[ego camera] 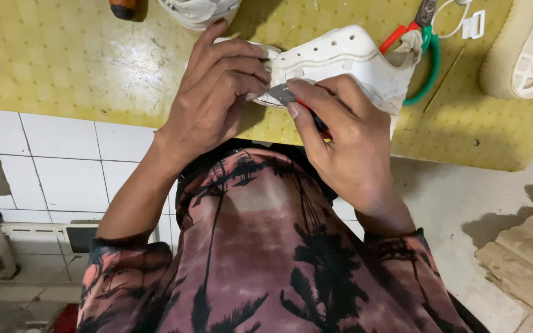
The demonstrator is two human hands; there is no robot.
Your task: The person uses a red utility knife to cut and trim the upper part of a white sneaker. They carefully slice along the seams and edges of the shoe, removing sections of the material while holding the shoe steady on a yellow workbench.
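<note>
A white shoe upper [340,61] with a row of eyelets lay at the near edge of a yellow patterned table [81,61], held up between both hands. The left hand [214,92] curled closed over its left end, fingers folded down on the material. The right hand [347,142] was clamped around a small blade tool [284,94] with a grey tip and a hint of red at the handle, thumb and forefinger pinching it where the tip met the lower edge of the upper.

Just right of the upper, partly under it, sat scissors [430,68] with one red and one green handle. A white cord with a plastic buckle [473,23] lay beyond them. At the far right, a cream shoe sole [528,49] rested tread-up. Another white shoe piece [202,11] showed at the far edge, beside a dark orange-tipped object [123,8]. White tiles [63,166] covered the table's front at left.
</note>
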